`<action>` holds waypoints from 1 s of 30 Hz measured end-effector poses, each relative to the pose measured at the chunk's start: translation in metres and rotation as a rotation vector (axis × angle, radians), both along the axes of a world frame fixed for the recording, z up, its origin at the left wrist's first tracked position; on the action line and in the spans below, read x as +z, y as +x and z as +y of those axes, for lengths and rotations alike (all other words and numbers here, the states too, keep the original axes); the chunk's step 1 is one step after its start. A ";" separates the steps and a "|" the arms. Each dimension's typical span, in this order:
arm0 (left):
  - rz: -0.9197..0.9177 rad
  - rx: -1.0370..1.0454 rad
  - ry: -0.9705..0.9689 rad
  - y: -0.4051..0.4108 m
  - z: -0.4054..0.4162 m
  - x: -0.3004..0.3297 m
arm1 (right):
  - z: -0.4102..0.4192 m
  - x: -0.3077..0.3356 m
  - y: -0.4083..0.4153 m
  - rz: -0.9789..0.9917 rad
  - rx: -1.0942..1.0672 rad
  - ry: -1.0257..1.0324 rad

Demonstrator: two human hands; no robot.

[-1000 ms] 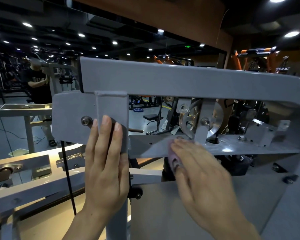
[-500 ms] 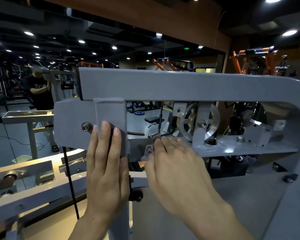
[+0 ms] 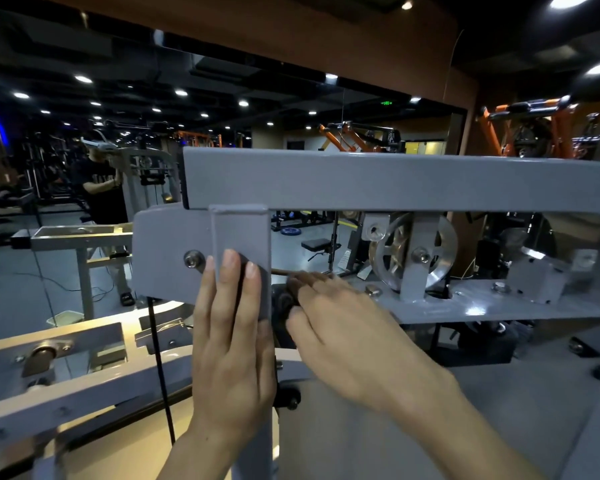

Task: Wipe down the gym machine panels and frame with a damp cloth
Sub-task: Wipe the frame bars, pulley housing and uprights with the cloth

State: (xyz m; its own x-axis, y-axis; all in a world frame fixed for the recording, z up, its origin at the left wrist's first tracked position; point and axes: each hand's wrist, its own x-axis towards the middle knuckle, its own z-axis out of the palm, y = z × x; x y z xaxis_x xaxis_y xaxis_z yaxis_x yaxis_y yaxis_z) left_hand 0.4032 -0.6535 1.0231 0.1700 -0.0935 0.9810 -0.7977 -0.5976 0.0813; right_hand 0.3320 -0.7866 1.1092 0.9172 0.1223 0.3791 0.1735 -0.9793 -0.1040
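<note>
Left hand [image 3: 231, 344] laid flat on grey upright post [image 3: 240, 261] of gym machine frame [image 3: 378, 183], fingers straight and together, tips just right of bolt head [image 3: 192, 259] on side plate [image 3: 168, 251]; palm pressed against post, nothing held. Right hand [image 3: 347, 327] just right of post, motion-blurred, fingers extended toward post along front edge of lower horizontal plate [image 3: 499, 306]; thumb tucked below plate edge. Dark bunched patch [image 3: 282, 303] between post and right fingertips, possibly the cloth; too blurred and shadowed to confirm, so cannot tell whether right hand grips anything or merely presses. Frame oriented with long axis running left to right: top beam horizontal above post, curving downward at far right; lower plate parallel beneath it, right of post. Post itself vertical, joined under top beam and continuing down below left wrist. Steel pulley wheel [image 3: 413, 252] mounted upright in bracket on lower plate, well right of post. Black cable [image 3: 160, 368] hanging vertically just left of post. Pale lever arm [image 3: 84, 386] left of post, sloping up toward it. Mirror [image 3: 222, 133] behind post showing reflected person [image 3: 103, 188] in dark shirt and ceiling lights.
</note>
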 end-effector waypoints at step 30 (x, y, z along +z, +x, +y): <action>0.059 0.041 -0.060 -0.013 -0.011 0.000 | -0.088 -0.056 -0.048 -0.422 -0.051 0.066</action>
